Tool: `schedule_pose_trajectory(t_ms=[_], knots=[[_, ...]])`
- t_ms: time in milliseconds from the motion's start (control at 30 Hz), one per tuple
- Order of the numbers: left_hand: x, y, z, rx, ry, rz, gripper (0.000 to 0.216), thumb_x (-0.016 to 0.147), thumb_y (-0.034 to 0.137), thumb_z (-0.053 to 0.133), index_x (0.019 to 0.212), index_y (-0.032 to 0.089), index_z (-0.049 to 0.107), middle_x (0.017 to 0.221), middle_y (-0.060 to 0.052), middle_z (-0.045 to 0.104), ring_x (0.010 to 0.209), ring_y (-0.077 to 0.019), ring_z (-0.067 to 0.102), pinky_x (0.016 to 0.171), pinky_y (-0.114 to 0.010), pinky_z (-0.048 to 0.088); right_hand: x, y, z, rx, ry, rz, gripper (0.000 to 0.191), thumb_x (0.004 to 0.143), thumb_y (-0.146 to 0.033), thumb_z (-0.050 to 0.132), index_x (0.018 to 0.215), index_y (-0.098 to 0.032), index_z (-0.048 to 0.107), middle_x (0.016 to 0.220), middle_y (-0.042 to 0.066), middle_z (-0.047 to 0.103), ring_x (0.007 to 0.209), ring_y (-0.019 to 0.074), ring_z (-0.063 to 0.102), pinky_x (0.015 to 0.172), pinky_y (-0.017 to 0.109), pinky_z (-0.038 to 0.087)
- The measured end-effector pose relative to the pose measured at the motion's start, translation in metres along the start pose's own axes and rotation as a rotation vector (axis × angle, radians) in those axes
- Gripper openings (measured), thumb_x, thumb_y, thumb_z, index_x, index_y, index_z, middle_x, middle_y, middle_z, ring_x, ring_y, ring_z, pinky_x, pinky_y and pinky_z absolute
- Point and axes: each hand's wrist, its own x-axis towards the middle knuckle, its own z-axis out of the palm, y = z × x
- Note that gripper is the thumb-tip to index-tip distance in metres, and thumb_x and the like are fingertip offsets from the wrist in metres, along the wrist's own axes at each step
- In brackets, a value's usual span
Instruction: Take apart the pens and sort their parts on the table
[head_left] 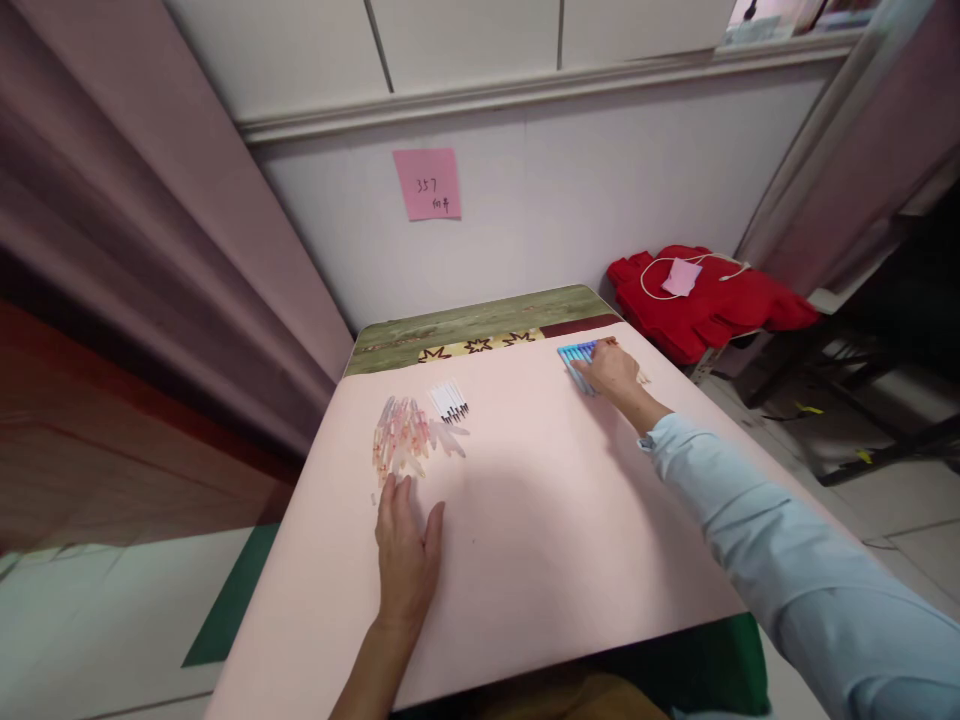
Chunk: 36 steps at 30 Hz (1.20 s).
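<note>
The left hand [405, 555] lies flat and open on the pink tabletop [540, 500], holding nothing, its fingertips just at the near edge of a pile of clear pinkish pen barrels [401, 440] towards the left edge. Just beside that pile, on its far side, lies a bundle of white pen refills [448, 402] with dark tips. The right hand [616, 372], in a pale blue sleeve, rests near the far right corner, fingers curled over a row of blue pen parts [576, 355]; whether it actually grips them cannot be told. A pink sticky note [427, 183] marked 357 hangs on the wall.
</note>
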Motion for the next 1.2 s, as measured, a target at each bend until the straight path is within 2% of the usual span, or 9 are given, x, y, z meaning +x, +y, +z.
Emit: schedule_pose_trajectory(t_ms=[167,367,467,567,700,833,933,1067,1200], knots=[[-0.002,0.021,0.012,-0.043,-0.044,0.218,0.049,0.091,0.035,0.052,0.138,0.022,0.045,0.151,-0.016,0.041,0.142,-0.0298,0.036,0.115,-0.052,0.033,0.015,0.049,-0.004,0.124,0.050,0.207,0.072,0.083,-0.063,0.059,0.127,-0.006,0.055,0.125,0.027,0.058,0.116,0.0384,0.057,0.094,0.047,0.043],[0.016,0.061,0.033,-0.171,-0.167,0.204,0.045,0.090,0.034,0.051,0.134,0.022,0.050,0.150,-0.014,0.043,0.140,-0.0294,0.039,0.111,-0.050,0.039,0.028,0.057,0.009,0.167,0.025,0.262,0.096,0.073,-0.079,0.056,0.133,-0.005,0.049,0.126,0.028,0.056,0.119,0.0403,0.053,0.097,0.050,0.041],[0.040,0.076,0.044,-0.303,-0.280,0.075,0.045,0.088,0.038,0.055,0.129,0.020,0.054,0.140,-0.014,0.052,0.130,-0.0280,0.050,0.099,-0.044,0.049,0.036,0.055,0.013,0.130,0.033,0.261,0.083,0.080,-0.071,0.054,0.130,-0.005,0.053,0.126,0.028,0.057,0.121,0.0393,0.053,0.098,0.050,0.040],[0.075,0.089,0.065,-0.481,-0.375,-0.144,0.040,0.086,0.041,0.056,0.117,0.017,0.061,0.109,-0.011,0.068,0.095,-0.0210,0.066,0.083,-0.035,0.054,0.047,0.063,0.011,0.115,0.022,0.256,0.062,0.088,-0.056,0.049,0.122,-0.006,0.062,0.122,0.027,0.060,0.116,0.0360,0.057,0.092,0.043,0.044],[0.130,0.117,0.114,-0.356,-0.419,-0.154,0.034,0.085,0.036,0.059,0.112,0.015,0.064,0.090,-0.007,0.070,0.079,-0.0175,0.067,0.076,-0.031,0.053,0.058,0.078,0.010,0.121,-0.019,0.195,0.045,0.088,-0.046,0.051,0.109,-0.012,0.071,0.108,0.020,0.068,0.104,0.0301,0.065,0.081,0.034,0.047],[0.179,0.152,0.166,-0.186,-0.430,-0.036,0.035,0.084,0.030,0.061,0.114,0.014,0.064,0.109,-0.014,0.067,0.100,-0.0236,0.065,0.092,-0.037,0.048,0.066,0.082,0.013,0.103,0.001,0.126,0.049,0.091,-0.047,0.046,0.118,-0.013,0.068,0.113,0.022,0.066,0.105,0.0319,0.064,0.082,0.037,0.047],[0.203,0.170,0.198,-0.158,-0.433,0.071,0.038,0.089,0.027,0.053,0.123,0.013,0.060,0.128,-0.018,0.059,0.121,-0.0259,0.056,0.106,-0.038,0.039,0.074,0.078,0.016,0.096,0.039,0.005,0.052,0.094,-0.044,0.042,0.133,-0.014,0.060,0.128,0.022,0.059,0.117,0.0320,0.057,0.094,0.040,0.044],[0.221,0.185,0.235,-0.133,-0.478,0.229,0.041,0.092,0.025,0.048,0.132,0.016,0.056,0.147,-0.015,0.047,0.139,-0.0247,0.039,0.115,-0.037,0.028,0.092,0.069,0.020,0.106,0.025,-0.252,0.049,0.096,-0.036,0.044,0.142,-0.021,0.052,0.144,0.011,0.050,0.133,0.0259,0.043,0.108,0.035,0.033],[0.228,0.199,0.267,-0.090,-0.512,0.311,0.042,0.094,0.026,0.046,0.134,0.016,0.054,0.150,-0.015,0.043,0.139,-0.0260,0.037,0.115,-0.039,0.026,0.111,0.062,0.028,0.097,-0.048,-0.415,0.045,0.097,-0.033,0.045,0.138,-0.020,0.057,0.143,0.009,0.052,0.133,0.0230,0.041,0.112,0.032,0.029]])
